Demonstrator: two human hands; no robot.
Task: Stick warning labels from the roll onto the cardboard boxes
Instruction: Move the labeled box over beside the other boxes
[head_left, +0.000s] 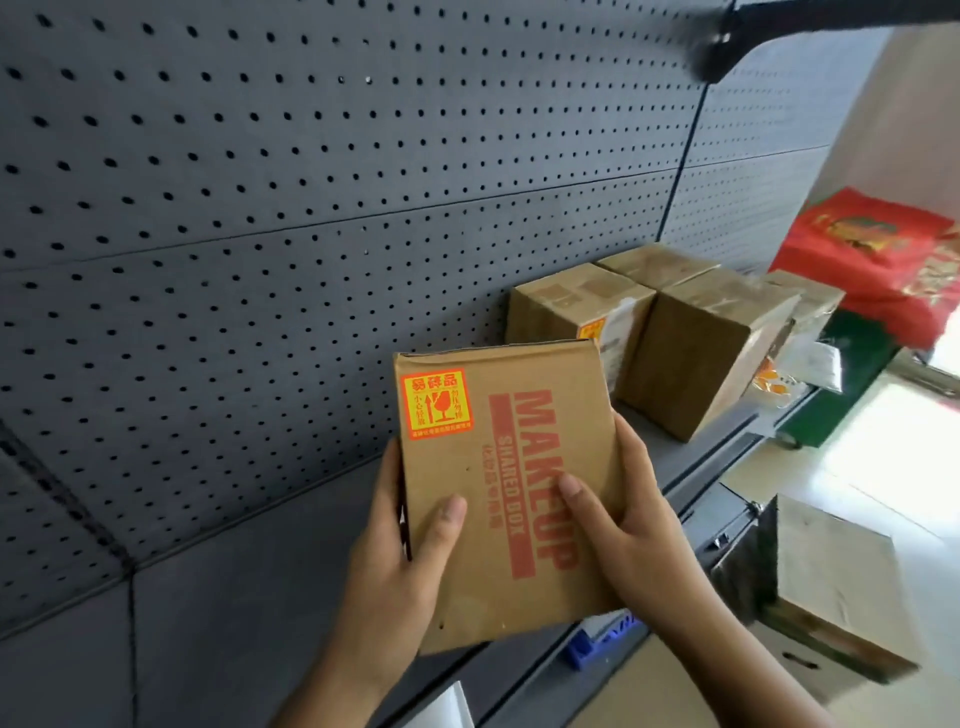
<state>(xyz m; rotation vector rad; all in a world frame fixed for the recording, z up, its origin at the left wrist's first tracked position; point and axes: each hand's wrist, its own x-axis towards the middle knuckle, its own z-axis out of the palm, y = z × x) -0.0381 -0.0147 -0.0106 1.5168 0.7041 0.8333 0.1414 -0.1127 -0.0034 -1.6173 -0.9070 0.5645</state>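
I hold a flat cardboard box (498, 467) printed with red "MAKEUP" lettering in front of me, above the grey shelf (291, 582). An orange-red warning label (437, 404) is stuck on the box's upper left corner. My left hand (400, 561) grips the box's lower left edge, thumb on the front. My right hand (628, 525) grips its right edge, thumb across the lettering. Further back on the shelf stand several brown taped boxes (691, 353); one box (571, 306) shows an orange label (592, 330) on its side. The label roll is not in view.
A dark grey pegboard wall (260, 208) backs the shelf. A red bag (883, 265) sits at the far right end. Below the shelf edge are a blue item (597, 644), a white sheet (441, 706) and a dark-edged carton (826, 582).
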